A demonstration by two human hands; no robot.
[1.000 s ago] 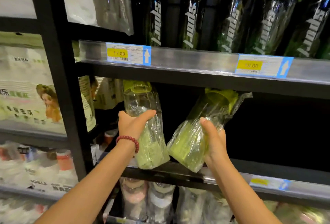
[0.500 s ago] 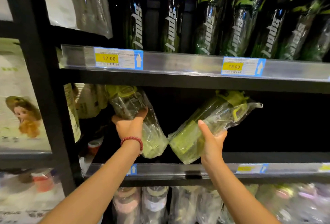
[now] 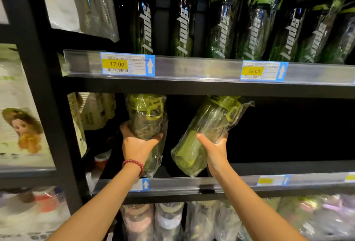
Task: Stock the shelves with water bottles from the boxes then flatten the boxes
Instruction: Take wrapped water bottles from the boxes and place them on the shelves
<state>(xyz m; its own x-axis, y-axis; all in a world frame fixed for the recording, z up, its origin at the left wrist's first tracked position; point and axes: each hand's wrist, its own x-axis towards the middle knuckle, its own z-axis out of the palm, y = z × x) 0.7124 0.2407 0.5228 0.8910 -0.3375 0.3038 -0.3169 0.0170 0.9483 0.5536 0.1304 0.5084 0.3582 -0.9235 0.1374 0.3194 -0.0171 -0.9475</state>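
- Both bottles had gone deeper into the middle shelf (image 3: 221, 184) since half a second earlier; left one now upright, right one tilted.
- Dark shelving filled the frame; black sport bottles (image 3: 221, 27) stood on the upper shelf, price tags (image 3: 126, 64) on its rail.
- Left hand (image 3: 137, 144), centre frame, wrapped fingers round the left green bottle (image 3: 147, 117).
- Right hand (image 3: 216, 149) gripped the right green bottle (image 3: 207, 131), thumb spread across it.

left bottle (image 3: 147, 117): tilted → near upright, deeper in shelf | right bottle (image 3: 207, 133): less tilted, pushed inward
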